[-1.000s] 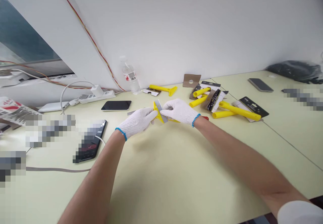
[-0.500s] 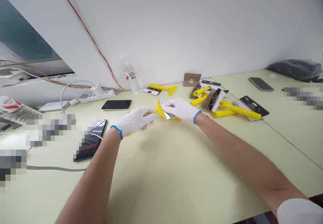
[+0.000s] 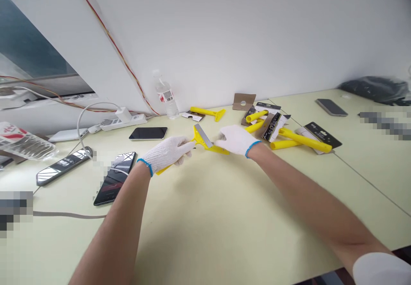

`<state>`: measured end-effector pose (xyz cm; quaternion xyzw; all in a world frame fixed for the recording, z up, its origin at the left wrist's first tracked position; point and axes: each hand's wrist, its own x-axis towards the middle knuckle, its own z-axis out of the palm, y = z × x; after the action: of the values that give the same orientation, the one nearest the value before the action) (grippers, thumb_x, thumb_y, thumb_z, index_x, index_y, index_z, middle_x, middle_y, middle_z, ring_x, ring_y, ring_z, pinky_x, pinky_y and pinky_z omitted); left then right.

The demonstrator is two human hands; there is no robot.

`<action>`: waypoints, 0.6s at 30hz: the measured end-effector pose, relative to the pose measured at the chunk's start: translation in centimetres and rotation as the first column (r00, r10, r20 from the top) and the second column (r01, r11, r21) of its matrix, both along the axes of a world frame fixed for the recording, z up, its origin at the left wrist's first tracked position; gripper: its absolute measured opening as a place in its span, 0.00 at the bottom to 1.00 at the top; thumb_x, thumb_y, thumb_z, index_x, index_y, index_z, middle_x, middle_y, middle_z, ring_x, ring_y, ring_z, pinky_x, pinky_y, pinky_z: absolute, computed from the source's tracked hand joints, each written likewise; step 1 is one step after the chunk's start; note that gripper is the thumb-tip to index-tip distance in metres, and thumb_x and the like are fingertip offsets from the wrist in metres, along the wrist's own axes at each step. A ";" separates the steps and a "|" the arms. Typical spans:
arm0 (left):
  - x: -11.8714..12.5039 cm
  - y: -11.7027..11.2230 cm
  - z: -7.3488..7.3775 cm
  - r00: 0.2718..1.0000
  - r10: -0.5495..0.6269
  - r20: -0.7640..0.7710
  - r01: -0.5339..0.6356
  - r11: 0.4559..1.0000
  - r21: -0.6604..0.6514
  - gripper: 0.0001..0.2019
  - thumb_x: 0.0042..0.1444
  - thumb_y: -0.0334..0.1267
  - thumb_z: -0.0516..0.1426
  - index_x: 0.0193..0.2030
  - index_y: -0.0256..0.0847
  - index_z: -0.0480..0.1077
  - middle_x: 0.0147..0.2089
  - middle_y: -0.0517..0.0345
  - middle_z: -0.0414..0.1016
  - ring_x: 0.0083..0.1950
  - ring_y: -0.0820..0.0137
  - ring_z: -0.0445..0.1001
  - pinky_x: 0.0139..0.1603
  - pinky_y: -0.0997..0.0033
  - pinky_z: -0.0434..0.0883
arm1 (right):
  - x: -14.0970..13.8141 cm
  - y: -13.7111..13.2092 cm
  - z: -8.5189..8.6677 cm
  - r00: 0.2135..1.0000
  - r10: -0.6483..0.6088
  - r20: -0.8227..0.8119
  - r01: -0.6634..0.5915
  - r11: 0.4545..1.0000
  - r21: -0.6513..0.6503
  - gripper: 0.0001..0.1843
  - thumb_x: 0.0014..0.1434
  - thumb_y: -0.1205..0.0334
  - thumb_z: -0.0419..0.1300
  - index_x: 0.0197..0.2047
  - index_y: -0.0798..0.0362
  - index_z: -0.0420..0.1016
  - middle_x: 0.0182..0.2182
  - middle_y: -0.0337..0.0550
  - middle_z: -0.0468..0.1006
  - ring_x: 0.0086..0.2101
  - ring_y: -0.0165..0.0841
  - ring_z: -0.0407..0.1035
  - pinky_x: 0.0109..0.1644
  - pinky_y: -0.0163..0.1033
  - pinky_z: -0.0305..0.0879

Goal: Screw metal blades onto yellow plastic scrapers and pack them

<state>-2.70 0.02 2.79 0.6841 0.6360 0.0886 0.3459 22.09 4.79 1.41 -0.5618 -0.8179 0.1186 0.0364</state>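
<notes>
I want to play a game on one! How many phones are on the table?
3. A black phone lies below the power strip, a phone with a white cable lies beside the left forearm, and a grey phone lies far right. Blurred patches could hide more.

My counter [image 3: 205, 233] runs pale cream-green along the white wall [image 3: 224, 41], with a seam [image 3: 362, 176] dividing off its right end. At the back edge stand a clear plastic water bottle [image 3: 166, 99] and a white power strip [image 3: 123, 123], with a black smartphone [image 3: 148, 133] just in front. Toward the left end lie a second smartphone [image 3: 114, 180] and a long mirrored strip [image 3: 63, 166]. Farther right along the back edge are a yellow scraper [image 3: 207, 113], a cardboard square [image 3: 244, 102], yellow handles [image 3: 301, 141] and black packaging cards [image 3: 323, 132]. Past the seam lie a third smartphone [image 3: 331, 107] and a black bag [image 3: 374, 89].
</notes>
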 end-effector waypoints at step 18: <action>0.4 -0.8 1.8 0.999 0.051 0.009 -0.051 0.999 -0.007 0.18 0.64 0.55 0.55 0.37 0.43 0.72 0.29 0.57 0.76 0.29 0.70 0.72 0.27 0.75 0.62 | 1.3 0.6 -0.4 0.997 0.061 -0.047 -0.065 0.995 -0.081 0.14 0.65 0.60 0.62 0.51 0.53 0.82 0.46 0.48 0.85 0.40 0.36 0.77 0.38 0.35 0.66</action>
<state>-2.35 -0.74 4.61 0.6661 0.6518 0.0984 0.3488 23.39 5.40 1.02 -0.5341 -0.8285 0.1657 0.0276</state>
